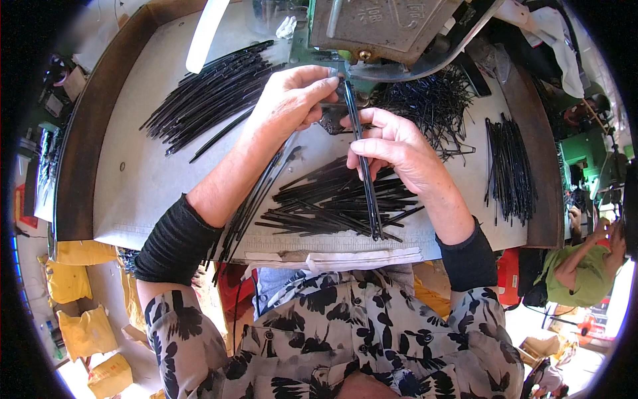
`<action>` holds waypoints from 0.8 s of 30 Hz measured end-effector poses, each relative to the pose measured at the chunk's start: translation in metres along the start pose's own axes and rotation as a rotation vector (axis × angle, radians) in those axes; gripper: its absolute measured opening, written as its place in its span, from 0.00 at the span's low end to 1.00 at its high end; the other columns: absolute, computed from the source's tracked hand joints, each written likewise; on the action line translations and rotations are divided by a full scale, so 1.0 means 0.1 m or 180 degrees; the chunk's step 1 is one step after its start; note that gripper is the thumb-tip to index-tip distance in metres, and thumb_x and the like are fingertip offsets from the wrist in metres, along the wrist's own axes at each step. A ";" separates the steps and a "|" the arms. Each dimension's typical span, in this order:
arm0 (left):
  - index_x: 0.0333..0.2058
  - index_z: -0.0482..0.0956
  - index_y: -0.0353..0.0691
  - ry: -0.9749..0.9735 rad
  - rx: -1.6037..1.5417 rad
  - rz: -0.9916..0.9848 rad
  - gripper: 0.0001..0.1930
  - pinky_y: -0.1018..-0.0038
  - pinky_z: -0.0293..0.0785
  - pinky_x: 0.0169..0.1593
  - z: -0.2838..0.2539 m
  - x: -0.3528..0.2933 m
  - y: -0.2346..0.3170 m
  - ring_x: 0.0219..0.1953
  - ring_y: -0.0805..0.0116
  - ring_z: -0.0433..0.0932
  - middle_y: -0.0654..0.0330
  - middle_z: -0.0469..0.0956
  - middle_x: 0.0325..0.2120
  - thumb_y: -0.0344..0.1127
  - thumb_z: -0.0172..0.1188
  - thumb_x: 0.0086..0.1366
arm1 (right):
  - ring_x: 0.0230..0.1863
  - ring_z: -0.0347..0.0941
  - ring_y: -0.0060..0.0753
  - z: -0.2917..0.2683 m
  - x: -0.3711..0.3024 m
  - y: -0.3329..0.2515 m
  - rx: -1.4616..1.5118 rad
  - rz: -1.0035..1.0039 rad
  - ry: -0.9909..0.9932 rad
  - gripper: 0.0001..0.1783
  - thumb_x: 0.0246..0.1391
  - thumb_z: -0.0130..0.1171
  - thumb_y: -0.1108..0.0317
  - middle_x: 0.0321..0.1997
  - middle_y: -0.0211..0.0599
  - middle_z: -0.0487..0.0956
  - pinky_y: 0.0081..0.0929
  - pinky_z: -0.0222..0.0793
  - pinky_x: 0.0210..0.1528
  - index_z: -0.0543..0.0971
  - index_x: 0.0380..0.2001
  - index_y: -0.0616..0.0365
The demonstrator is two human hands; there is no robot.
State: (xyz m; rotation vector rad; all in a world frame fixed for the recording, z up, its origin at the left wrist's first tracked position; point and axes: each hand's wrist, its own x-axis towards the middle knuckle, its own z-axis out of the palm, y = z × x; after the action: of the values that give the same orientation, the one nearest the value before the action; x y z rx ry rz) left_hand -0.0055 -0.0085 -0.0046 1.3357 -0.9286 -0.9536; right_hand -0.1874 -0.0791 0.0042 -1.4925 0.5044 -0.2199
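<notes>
Currently | glossy, slender black strip (pixel 369 189) on the wearer's side of the rough cast-metal machine (pixel 382 30), long axis running torso-ward from it | right hand (pixel 405 146) nearer, thumb and fingers grasping mid-strip | left hand (pixel 289 100) pinched beside machine, contents unclear | wiry black tangle (pixel 432 110) right of machine

On table (pixel 143 189): rods (pixel 332 199); behind them, seemingly, machine (pixel 379 30).

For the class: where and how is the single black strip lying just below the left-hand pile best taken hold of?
Probably pinch the single black strip across its slim width near the lower-left end, coming from the person's side. The pile lies along its upper side, and the left hand is near its other end.
</notes>
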 end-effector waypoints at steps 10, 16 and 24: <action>0.43 0.74 0.31 -0.0015 0.0210 0.0185 0.16 0.87 0.56 0.15 0.01 0.04 -0.03 0.14 0.84 0.63 0.62 0.75 0.24 0.37 0.57 0.61 | 0.21 0.72 0.19 0.00 0.02 0.00 0.0111 0.0003 0.0000 0.21 0.48 0.56 0.65 0.26 0.37 0.79 0.14 0.68 0.23 0.70 0.45 0.64; 0.42 0.75 0.32 0.0009 0.0351 0.0227 0.16 0.85 0.60 0.15 0.00 0.08 -0.07 0.14 0.83 0.66 0.60 0.77 0.23 0.37 0.58 0.60 | 0.21 0.72 0.19 -0.02 0.04 0.02 0.0139 -0.0011 0.0034 0.21 0.48 0.56 0.66 0.26 0.38 0.79 0.13 0.68 0.22 0.70 0.45 0.64; 0.45 0.72 0.30 -0.0035 0.0161 0.0041 0.17 0.87 0.53 0.13 0.01 0.06 -0.02 0.13 0.85 0.62 0.62 0.74 0.24 0.36 0.56 0.62 | 0.24 0.74 0.22 0.01 0.06 0.09 0.0380 0.0095 -0.0006 0.20 0.50 0.57 0.66 0.27 0.38 0.78 0.16 0.71 0.23 0.69 0.45 0.63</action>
State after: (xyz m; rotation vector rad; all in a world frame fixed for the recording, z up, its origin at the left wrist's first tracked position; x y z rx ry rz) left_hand -0.0047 -0.0149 -0.0066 1.3666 -0.9744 -0.9338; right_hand -0.1828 -0.0799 -0.0062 -1.3679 0.5031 -0.2214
